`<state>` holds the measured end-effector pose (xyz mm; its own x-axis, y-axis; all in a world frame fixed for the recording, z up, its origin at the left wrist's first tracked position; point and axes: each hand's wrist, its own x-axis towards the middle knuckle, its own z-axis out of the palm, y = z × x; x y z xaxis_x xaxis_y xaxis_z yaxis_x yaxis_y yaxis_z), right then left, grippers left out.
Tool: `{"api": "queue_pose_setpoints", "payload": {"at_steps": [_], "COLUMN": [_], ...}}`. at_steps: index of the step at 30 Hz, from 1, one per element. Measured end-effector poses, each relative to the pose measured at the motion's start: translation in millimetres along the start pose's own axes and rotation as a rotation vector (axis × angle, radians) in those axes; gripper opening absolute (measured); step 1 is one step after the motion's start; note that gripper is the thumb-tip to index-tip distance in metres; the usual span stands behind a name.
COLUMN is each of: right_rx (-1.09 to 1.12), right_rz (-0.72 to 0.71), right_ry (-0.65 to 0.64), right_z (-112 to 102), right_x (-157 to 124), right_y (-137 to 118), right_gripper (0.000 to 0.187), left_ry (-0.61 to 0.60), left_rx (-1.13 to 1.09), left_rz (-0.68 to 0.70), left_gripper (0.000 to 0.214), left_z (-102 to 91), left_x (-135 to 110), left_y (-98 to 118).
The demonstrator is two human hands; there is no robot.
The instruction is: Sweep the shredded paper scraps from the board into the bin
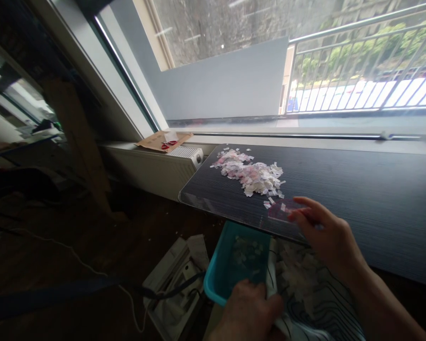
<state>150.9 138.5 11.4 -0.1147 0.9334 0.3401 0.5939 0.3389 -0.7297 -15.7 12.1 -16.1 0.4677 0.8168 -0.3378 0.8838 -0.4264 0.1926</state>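
Note:
My right hand (326,229) is over the dark tabletop, thumb and fingers closed on a thin, see-through pinkish plastic piece (279,211). Several loose scraps lie against that piece. Just beyond it is a spread pile of small white and pink paper scraps (257,176). Below the table edge, my left hand (250,308) grips the edge of a white cloth with black wavy lines (272,270). More pale scraps (301,270) lie in the cloth. Beside it, partly behind my left hand, is a turquoise plastic basin (216,265) with some scraps in it.
The dark table (358,189) stands against the window. Red-handled scissors (168,144) lie on brown cardboard (152,141) over a white radiator (184,158). On the floor are a box holding a pale device (179,284), a white cable (81,260) and stray scraps. A dark strap crosses the lower left.

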Motion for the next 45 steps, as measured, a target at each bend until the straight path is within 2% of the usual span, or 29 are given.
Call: {"api": "queue_pose_setpoints", "payload": {"at_steps": [1, 3, 6, 8, 11, 13, 19, 23, 26, 28, 32, 35, 39, 43, 45], "right_rx": [-0.026, -0.083, -0.133, -0.169, -0.203, -0.175, -0.175, -0.273, -0.343, -0.326, -0.248, -0.18, -0.095, -0.078, -0.062], "right_rz": [0.014, 0.032, 0.03, 0.026, 0.033, 0.015, -0.088, -0.036, -0.002, 0.0, -0.044, -0.047, -0.018, 0.038, 0.044], "right_ry": [0.054, 0.083, 0.028, -0.005, 0.022, 0.028, -0.081, -0.094, -0.038, 0.002, 0.018, -0.03, -0.113, 0.028, 0.027], "right_z": [-0.3, -1.0, -4.9, -10.0, -16.1, -14.5, -3.6, -25.6, -43.4, -46.1, -34.3, -29.4, -36.5, -41.1, -40.8], "right_x": [8.5, 24.9, 38.0, 38.4, 35.5, 36.1, 38.8, 26.3, 21.8, 25.1, 35.9, 34.7, 24.3, 15.7, 10.4], "right_y": [3.6, 9.8, 12.4, 10.4, 5.7, 2.3, -5.6, -0.8, 4.3, 6.8, 12.9, 19.5, 27.9, 32.2, 30.8], "right_gripper": [0.035, 0.037, 0.037, 0.036, 0.035, 0.036, 0.035, 0.034, 0.034, 0.035, 0.036, 0.035, 0.034, 0.036, 0.036], "left_ry": [-0.002, 0.005, 0.036, 0.055, 0.09, 0.12, 0.12, 0.147, 0.171, 0.196, 0.274, 0.368, 0.481, 0.528, 0.54], "left_rx": [0.006, 0.025, 0.053, 0.055, 0.037, 0.018, 0.036, 0.017, -0.008, -0.021, -0.035, -0.059, -0.143, -0.216, -0.243], "left_rz": [0.004, 0.006, 0.005, 0.013, 0.019, 0.019, 0.001, -0.021, -0.025, -0.021, -0.02, -0.054, -0.076, -0.096, -0.106], "left_gripper": [0.033, 0.034, 0.036, 0.037, 0.035, 0.033, 0.034, 0.032, 0.031, 0.029, 0.025, 0.021, 0.02, 0.017, 0.016], "left_z": [-0.3, 0.2, 4.5, 8.9, 14.5, 16.5, 19.5, 21.4, 21.7, 22.3, 25.4, 26.5, 21.2, 14.3, 13.0], "left_x": [0.2, 0.7, 1.8, 2.5, 2.8, 2.7, 2.4, 0.1, -0.6, -0.7, -3.9, -10.6, -19.2, -22.1, -22.4], "left_y": [0.5, 0.3, -2.3, -4.5, -5.7, -5.4, -6.3, -7.7, -7.4, -7.2, -10.1, -15.1, -20.7, -23.1, -23.6]}}
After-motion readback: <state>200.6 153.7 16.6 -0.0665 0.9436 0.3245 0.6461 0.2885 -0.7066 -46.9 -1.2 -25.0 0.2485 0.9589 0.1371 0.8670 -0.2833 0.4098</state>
